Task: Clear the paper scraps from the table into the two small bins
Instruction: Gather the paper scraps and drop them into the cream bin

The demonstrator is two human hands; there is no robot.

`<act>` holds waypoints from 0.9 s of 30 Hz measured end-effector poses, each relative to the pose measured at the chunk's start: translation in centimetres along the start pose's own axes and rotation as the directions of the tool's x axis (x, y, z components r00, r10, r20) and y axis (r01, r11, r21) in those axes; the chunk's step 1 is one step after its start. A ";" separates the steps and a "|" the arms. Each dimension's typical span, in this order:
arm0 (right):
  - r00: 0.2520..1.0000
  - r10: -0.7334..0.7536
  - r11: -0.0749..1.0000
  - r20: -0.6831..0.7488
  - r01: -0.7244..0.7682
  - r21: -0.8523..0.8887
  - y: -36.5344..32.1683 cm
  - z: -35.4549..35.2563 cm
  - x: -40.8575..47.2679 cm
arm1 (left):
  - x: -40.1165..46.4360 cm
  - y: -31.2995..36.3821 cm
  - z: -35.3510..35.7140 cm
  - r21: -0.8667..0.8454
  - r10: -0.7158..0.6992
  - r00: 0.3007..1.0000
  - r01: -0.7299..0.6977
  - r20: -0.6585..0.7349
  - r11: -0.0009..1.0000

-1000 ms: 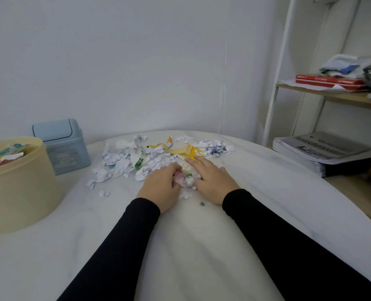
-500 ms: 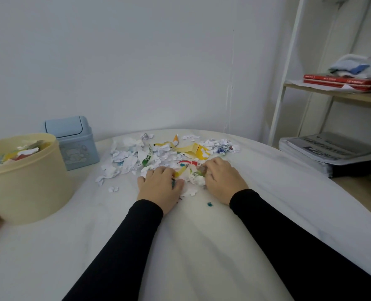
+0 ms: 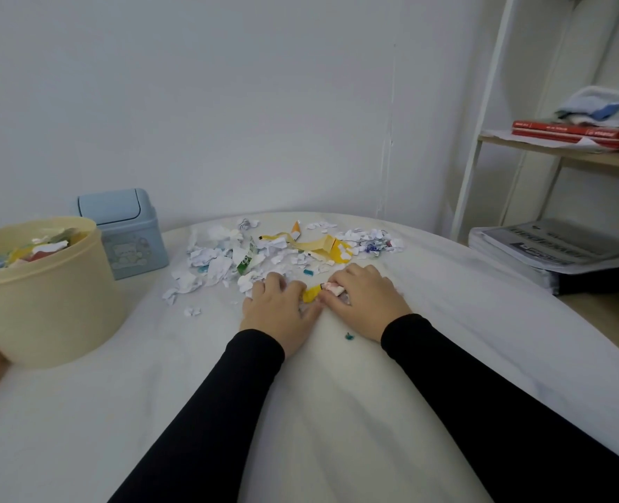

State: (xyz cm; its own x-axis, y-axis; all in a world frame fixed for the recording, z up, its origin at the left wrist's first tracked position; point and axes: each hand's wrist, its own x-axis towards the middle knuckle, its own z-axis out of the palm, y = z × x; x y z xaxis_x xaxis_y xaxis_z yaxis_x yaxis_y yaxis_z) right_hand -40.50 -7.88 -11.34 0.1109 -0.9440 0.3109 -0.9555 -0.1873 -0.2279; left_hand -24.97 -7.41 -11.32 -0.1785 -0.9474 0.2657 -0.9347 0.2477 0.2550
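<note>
1. Head view, the setting: white cloth covers our round table [image 3: 337,412], which stands against a pale wall, with a shelf [image 3: 569,157] off to the right.
2. Paper scraps [image 3: 282,255] lie heaped at the far middle; a few strays sit nearer us.
3. Our left hand [image 3: 277,310] and right hand [image 3: 364,301] rest side by side at the heap's near edge, fingers curled over a small clump of scraps [image 3: 320,294] pinched between them.
4. Our cream tub [image 3: 39,295], already part filled, stands well to the left; the blue lidded bin [image 3: 126,230] is just behind it.
5. We judge we are mid-gather. Next we must lift the clump without spilling and carry it left to a bin.
</note>
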 end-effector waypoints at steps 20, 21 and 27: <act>0.896 0.341 0.773 -0.285 -0.094 0.627 -1.6 -2.3 -0.9 | -0.1 -1.4 -1.9 -0.592 -0.197 0.948 0.012 -0.249 0.806; 0.891 0.352 0.750 -0.288 -0.084 0.656 -1.9 -2.4 -0.9 | -0.4 -1.5 -2.0 -0.632 -0.230 0.941 0.021 -0.250 0.774; 0.888 0.428 0.479 -0.169 -0.064 0.875 -5.5 -3.4 -0.9 | -2.4 -2.1 -3.0 -0.895 -0.436 0.892 0.095 -0.118 0.436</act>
State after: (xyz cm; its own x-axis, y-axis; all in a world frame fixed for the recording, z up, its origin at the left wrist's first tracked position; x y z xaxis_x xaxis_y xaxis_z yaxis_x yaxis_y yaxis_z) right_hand -36.25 -5.07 -7.23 -0.3569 -0.8722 0.3345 -0.2257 -0.2669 -0.9369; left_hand -21.69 -5.04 -9.72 0.2847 -0.9293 0.2354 -0.1495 0.1995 0.9684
